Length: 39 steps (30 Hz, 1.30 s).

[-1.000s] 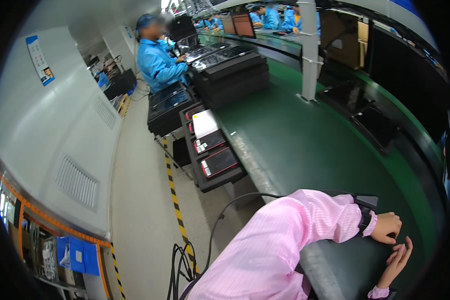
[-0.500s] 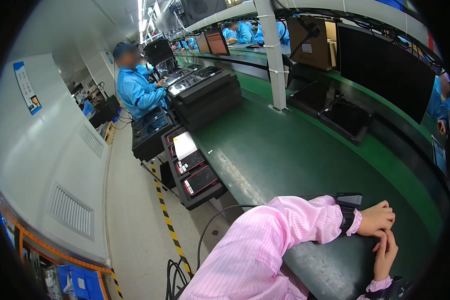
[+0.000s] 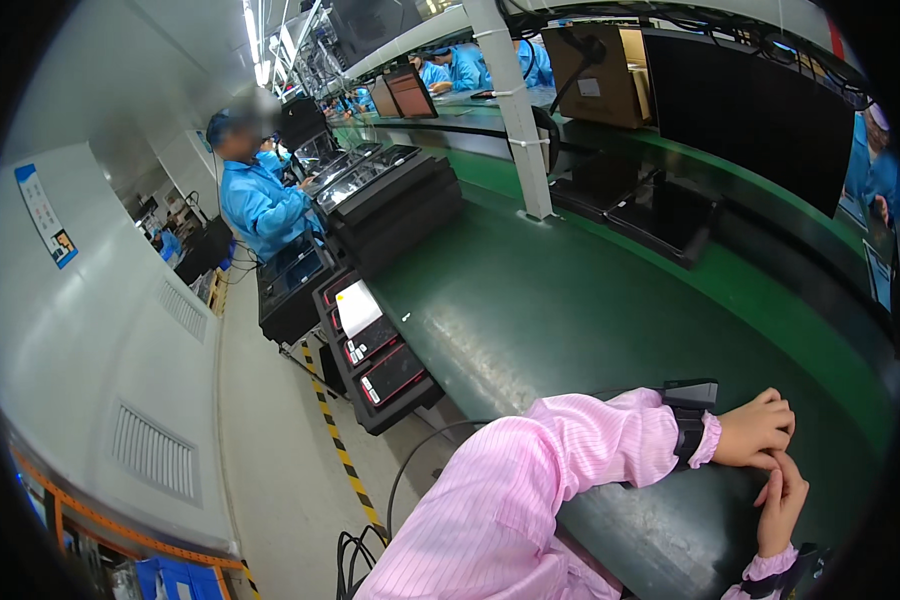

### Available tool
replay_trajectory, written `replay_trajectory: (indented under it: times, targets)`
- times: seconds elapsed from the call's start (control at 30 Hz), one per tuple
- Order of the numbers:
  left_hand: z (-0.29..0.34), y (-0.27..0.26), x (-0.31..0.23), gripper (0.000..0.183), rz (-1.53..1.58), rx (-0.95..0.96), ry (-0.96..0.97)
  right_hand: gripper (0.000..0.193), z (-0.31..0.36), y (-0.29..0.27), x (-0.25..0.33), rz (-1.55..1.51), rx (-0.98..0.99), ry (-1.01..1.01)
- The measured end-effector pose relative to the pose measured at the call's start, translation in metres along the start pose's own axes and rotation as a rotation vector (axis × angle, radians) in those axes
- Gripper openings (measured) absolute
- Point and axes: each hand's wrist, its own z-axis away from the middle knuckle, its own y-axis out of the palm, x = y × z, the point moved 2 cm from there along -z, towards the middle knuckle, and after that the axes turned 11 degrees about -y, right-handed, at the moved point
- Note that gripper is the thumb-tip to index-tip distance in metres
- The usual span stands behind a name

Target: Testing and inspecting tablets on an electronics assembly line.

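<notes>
Lighting: bright, even, from ceiling strip lights [image 3: 253,40] at upper left, which were blown out. Sheen lay on the green belt [image 3: 530,310] at centre. Shadows were soft. Fisheye bending and black vignette ringed the frame; far workstations at top were soft, unsharp.

A green conveyor belt [image 3: 610,300] carries a black flat tray [image 3: 667,215] and stacked black trays [image 3: 395,205]

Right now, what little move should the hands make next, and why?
Probably none, just wait: the left hand and right hand rest together, holding nothing, on the dark green conveyor belt, and no part lies within their reach.
</notes>
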Motion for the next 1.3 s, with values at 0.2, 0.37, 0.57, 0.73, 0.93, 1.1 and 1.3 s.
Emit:
replay_trajectory:
  times: [0.2,0.37,0.57,0.73,0.93,1.1,1.3]
  targets:
    - [-0.001,-0.015,-0.007,0.031,0.029,0.068,-0.198,0.029,-0.001,-0.026,-0.012,-0.006,-0.115,0.049]
    - [0.002,-0.011,-0.018,0.030,0.049,0.023,-0.005,0.030,-0.001,-0.004,-0.011,0.165,0.086,-0.237]
    - [0.004,-0.008,-0.007,0.033,0.050,0.096,-0.068,0.044,0.002,-0.032,0.001,0.036,-0.415,0.031]
    - [-0.005,-0.025,-0.022,0.053,-0.028,0.180,-0.113,0.029,-0.005,-0.013,0.010,0.033,-0.096,0.167]
    - [0.000,-0.034,-0.012,0.060,-0.057,0.325,-0.184,0.032,-0.023,-0.011,0.023,0.032,-0.343,0.104]
    - [-0.008,-0.031,-0.018,0.050,-0.084,0.389,-0.120,0.024,-0.014,-0.012,0.008,0.254,-0.170,-0.190]
    - [-0.009,-0.040,-0.020,0.085,0.085,0.368,-0.282,0.032,-0.017,-0.011,0.020,0.419,-0.327,-0.132]
